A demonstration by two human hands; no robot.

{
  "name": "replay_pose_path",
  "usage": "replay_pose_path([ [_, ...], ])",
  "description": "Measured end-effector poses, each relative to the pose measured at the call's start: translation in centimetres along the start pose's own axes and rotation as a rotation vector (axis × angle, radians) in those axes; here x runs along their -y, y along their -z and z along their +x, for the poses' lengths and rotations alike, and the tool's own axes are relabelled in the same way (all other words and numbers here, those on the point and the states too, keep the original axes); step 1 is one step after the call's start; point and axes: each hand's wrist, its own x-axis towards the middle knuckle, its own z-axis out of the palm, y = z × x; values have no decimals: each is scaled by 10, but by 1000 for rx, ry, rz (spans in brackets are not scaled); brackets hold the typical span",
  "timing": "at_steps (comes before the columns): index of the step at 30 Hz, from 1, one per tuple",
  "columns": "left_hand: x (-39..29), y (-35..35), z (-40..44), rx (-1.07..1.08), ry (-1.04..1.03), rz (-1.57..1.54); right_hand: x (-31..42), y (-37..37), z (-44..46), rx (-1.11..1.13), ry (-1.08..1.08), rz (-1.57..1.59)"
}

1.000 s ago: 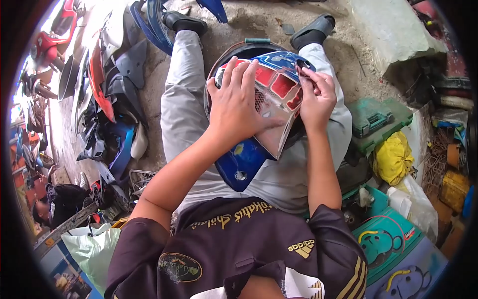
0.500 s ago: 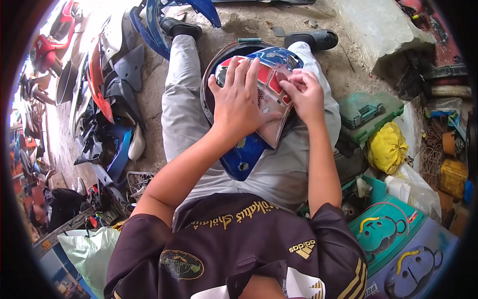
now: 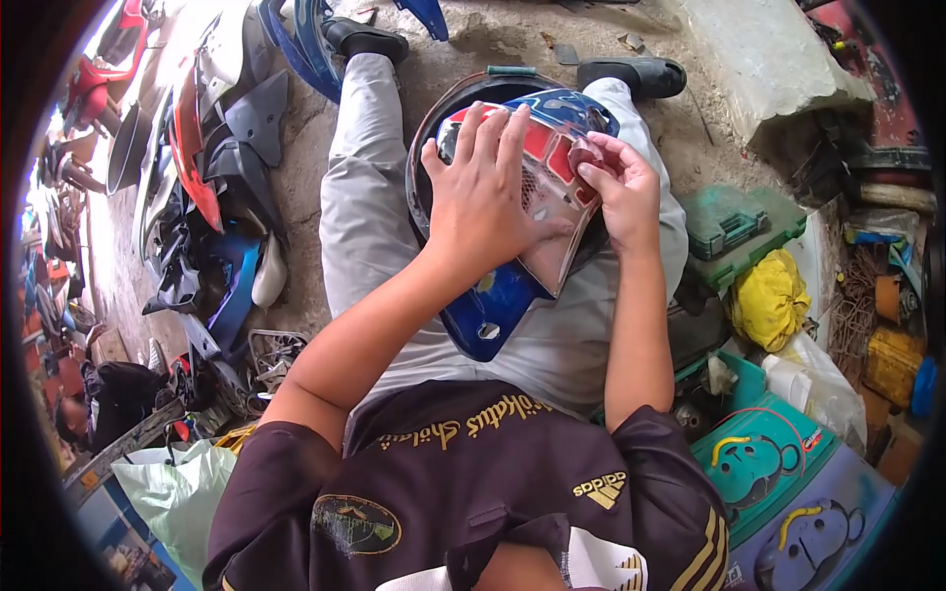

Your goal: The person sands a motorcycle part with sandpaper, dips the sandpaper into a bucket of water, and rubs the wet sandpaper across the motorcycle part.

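A blue panel (image 3: 495, 307) with red patches and a dotted dark-and-pale graphic rests across a dark round basin (image 3: 418, 158) between the person's legs, its pointed blue end with a small hole lying nearest the body over the pale trousers (image 3: 360, 187). The left hand (image 3: 481, 202) lies spread on the panel's upper face, fingers apart and pointing away from the body, thumb stretched out to the right; it is open and grips nothing. The right hand (image 3: 625, 187) is closed in a pinch, thumb against the forefinger side, holding a small dull-red piece (image 3: 584, 158) at the panel's right side, beside the red patches; whether the piece presses on the surface I cannot tell. A green strip (image 3: 511, 71) sits on the basin's far rim. On the floor to the right are a green case (image 3: 717, 232), a yellow bag (image 3: 772, 300) and a teal box (image 3: 764, 473); to the left lies a heap of loose panels, one orange-red panel (image 3: 187, 138) among them, with a pale plastic bag (image 3: 179, 497) nearer the body.
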Motion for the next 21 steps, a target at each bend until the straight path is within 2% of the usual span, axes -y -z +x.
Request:
replay_pose_path([
  [3,3,-1,2,3,7,-7,-11,-9,-5,-116,84,7],
  [6,3,-1,2,6,-2,0,-5,-10,-6,-215,-13,-218],
  [12,0,1,1,12,28,-9,-16,15,4,-131,123,-423],
  [15,1,1,1,6,21,-6,-9,14,-4,-156,281,-443],
  [18,0,1,2,9,15,6,-10,13,-9,-78,521,-731],
  [19,-1,1,3,7,12,3,-4,12,-13,-60,460,-763],
  [21,-1,2,1,4,13,3,-4,18,-15,-23,560,-778],
])
